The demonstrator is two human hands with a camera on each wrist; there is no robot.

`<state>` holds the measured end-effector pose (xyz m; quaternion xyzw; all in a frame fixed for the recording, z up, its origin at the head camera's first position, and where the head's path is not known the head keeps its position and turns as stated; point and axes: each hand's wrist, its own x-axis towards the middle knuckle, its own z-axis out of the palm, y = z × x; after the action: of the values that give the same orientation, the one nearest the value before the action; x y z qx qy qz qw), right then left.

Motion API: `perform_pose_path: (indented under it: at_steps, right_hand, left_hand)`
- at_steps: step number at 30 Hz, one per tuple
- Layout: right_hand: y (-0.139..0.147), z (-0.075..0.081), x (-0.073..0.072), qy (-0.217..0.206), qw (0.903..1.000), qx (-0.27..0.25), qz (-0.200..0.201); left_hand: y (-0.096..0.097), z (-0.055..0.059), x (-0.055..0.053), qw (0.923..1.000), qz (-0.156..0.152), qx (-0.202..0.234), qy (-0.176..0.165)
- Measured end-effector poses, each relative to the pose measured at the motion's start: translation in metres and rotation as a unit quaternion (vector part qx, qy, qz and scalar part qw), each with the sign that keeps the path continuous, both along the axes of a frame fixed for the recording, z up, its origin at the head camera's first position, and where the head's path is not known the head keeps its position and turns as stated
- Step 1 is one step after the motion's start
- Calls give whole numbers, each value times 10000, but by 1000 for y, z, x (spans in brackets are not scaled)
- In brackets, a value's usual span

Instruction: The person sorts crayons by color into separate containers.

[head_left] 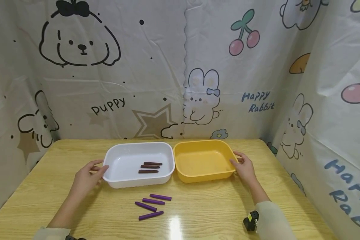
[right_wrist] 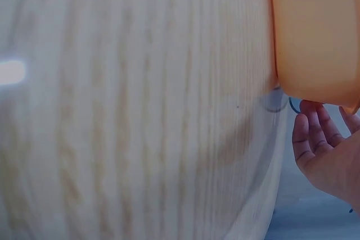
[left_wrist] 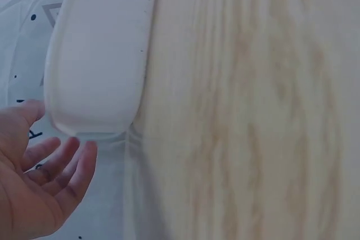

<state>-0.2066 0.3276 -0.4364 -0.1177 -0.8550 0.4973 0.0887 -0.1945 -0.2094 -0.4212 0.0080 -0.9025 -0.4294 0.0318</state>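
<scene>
White tray (head_left: 123, 163) and yellow tray (head_left: 204, 162), side by side near the table's (head_left: 213, 206) back edge.
Left hand (head_left: 87, 177) and right hand (head_left: 245, 168) grip their outer rims; three brown crayons (head_left: 150, 166) lie in the white one, four purple crayons (head_left: 153, 201) in front, wood stretching beyond.

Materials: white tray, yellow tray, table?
White tray: probably plastic, smooth and slightly shiny, with a moulded-looking rounded rim. Yellow tray: likely plastic too; uniform colour, soft sheen. Table: wood or woodgrain laminate, glossy; grain lines and a bright reflection show.
</scene>
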Motion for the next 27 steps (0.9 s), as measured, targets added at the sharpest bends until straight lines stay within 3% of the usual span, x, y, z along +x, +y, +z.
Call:
perform_pose_path:
  at_steps: [5,9,18,27]
  right_hand:
    - [0,0,1,-65,10000,-30,-15]
    - [0,0,0,-80,9999,-61,-15]
    - [1,-1,1,-76,9999,-11,72]
    - [0,-2,0,-125,9998,-162,10]
  left_hand:
    - [-1,7,8,9957,142,-418,814]
    - [2,15,14,9902,34,-582,1271]
    - [21,33,28,9856,-578,-948,1274]
    - [51,31,42,9660,-1550,-1085,1765]
